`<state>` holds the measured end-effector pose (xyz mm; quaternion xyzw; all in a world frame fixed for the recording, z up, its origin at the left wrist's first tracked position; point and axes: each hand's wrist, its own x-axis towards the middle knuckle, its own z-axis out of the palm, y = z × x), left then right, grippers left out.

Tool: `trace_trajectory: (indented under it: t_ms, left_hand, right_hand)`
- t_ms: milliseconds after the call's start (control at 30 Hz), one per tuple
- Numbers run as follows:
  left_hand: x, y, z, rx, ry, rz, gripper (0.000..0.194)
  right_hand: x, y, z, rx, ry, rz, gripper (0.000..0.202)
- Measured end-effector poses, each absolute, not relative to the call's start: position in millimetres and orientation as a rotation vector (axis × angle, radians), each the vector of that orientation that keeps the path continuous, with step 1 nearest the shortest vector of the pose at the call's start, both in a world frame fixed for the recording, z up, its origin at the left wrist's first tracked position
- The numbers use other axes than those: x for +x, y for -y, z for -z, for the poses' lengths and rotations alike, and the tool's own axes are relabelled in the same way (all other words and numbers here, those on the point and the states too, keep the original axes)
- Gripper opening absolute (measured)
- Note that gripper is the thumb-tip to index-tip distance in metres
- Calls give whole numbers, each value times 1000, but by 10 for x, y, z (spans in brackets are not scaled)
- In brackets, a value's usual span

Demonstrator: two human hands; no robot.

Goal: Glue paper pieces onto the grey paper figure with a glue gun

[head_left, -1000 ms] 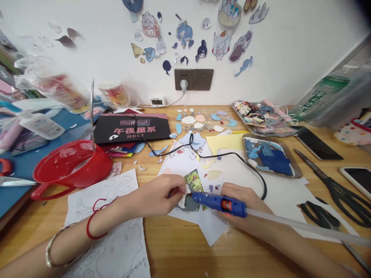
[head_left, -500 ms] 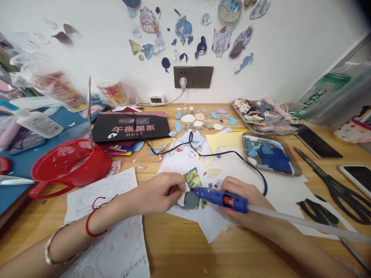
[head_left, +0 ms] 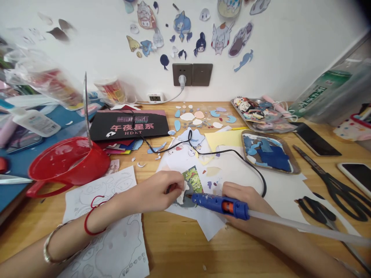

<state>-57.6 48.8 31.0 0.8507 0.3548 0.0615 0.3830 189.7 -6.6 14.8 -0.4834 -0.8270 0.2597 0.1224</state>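
My right hand [head_left: 242, 193] is wrapped round a blue hot glue gun [head_left: 213, 204], with a long clear glue stick [head_left: 290, 221] coming out of its back. The gun's nozzle points left, at a small white paper piece [head_left: 181, 196] that my left hand [head_left: 166, 189] pinches between thumb and finger. Below it is a grey paper shape [head_left: 190, 200]; whether the nozzle touches either piece I cannot tell. A green printed card [head_left: 193, 179] lies just behind, on white paper sheets [head_left: 210, 227]. The gun's black cord [head_left: 232, 151] loops across the desk.
To the left stand a red bowl [head_left: 66, 166] and a drawn-on sheet [head_left: 116, 247]. Black scissors [head_left: 333, 181], two phones [head_left: 317, 139] and a tray of blue paper scraps [head_left: 271, 152] lie at the right. Paper cut-outs [head_left: 188, 116] are spread near the wall.
The glue gun's nozzle has moved slightly left and down, closer to the pinched white paper piece. My left hand has stayed nearly still. The whole view has shifted a little.
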Motion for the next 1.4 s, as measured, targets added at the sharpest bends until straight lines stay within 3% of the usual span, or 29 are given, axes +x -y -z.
trace_trajectory:
  t_ms: [667, 1400]
  left_hand:
    - [-582, -491, -285, 2156, -907, -168, 13]
    - [-521, -429, -166, 2146, -1035, -261, 10]
  right_hand:
    - [1964, 71, -229, -1306, 2433, -586, 7]
    - [2214, 31, -130, -1141, 2332, -404, 13]
